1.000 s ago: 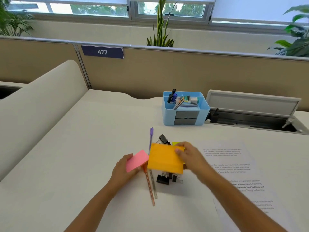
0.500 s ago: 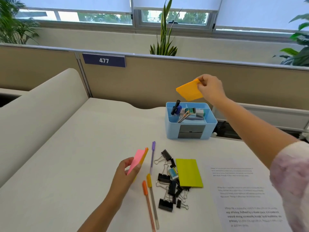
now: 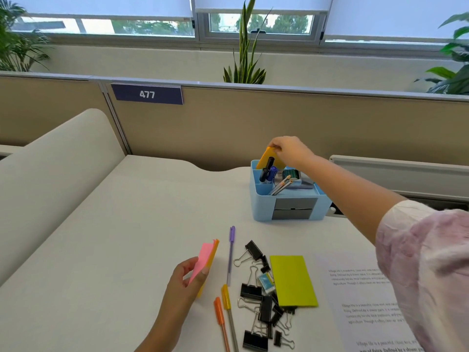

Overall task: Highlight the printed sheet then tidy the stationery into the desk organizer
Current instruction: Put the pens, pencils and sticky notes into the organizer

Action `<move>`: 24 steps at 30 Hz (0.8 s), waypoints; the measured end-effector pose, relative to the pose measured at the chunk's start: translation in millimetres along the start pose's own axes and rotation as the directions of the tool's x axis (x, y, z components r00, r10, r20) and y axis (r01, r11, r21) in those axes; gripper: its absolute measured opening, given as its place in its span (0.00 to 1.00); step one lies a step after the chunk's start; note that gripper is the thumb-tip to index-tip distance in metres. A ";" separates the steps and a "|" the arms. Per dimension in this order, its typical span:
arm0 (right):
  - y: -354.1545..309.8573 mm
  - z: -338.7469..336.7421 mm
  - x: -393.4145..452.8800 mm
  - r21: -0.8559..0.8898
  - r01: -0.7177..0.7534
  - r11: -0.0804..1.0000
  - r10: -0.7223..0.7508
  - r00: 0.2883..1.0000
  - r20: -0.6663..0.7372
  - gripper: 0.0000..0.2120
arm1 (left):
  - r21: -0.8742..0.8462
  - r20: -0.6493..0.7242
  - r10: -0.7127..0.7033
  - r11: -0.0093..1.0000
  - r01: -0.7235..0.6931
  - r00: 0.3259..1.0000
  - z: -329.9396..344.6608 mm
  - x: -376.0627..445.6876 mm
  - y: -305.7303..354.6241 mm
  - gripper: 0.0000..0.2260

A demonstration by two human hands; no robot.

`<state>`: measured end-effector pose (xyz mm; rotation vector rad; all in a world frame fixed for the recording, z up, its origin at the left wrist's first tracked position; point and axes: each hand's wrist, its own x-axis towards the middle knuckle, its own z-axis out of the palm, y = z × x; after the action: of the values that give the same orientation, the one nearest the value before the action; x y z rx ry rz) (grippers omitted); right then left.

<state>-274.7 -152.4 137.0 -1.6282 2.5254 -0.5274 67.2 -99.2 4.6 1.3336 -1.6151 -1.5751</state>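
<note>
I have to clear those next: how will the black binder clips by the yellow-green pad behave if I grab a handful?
The binder clips lie tangled, wire handles overlapping, so several would probably lift together and some drop off. They look rigid and unlikely to roll. The small eraser among them may come along.

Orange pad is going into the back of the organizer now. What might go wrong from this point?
1. The orange pad enters tilted behind the upright markers; it may knock them or jam on the blue organizer wall.
2. The left hand pinches the pink pad by one end; it might slip.
3. The right hand could brush the pens leaning inside.
</note>
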 end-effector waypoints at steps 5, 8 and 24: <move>2.9 3.6 -3.1 0.098 0.022 0.995 -0.025 0.999 0.027 0.14 | 0.014 0.003 0.005 1.000 -0.005 1.000 5.4 5.9 1.9 0.15; -5.0 -3.9 -16.4 0.158 0.065 0.985 -0.054 0.996 -0.071 0.14 | -0.022 0.029 0.028 0.999 -0.028 0.999 8.0 7.9 7.8 0.18; -48.6 -22.7 -141.5 0.376 0.330 0.866 -0.428 0.877 0.217 0.10 | -0.359 0.341 0.258 0.924 -0.128 0.904 31.1 6.8 72.4 0.19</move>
<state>-178.1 -38.1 159.0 -1.9111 1.7914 -0.6421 16.6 -103.1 65.2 0.6922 -1.5486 -1.9587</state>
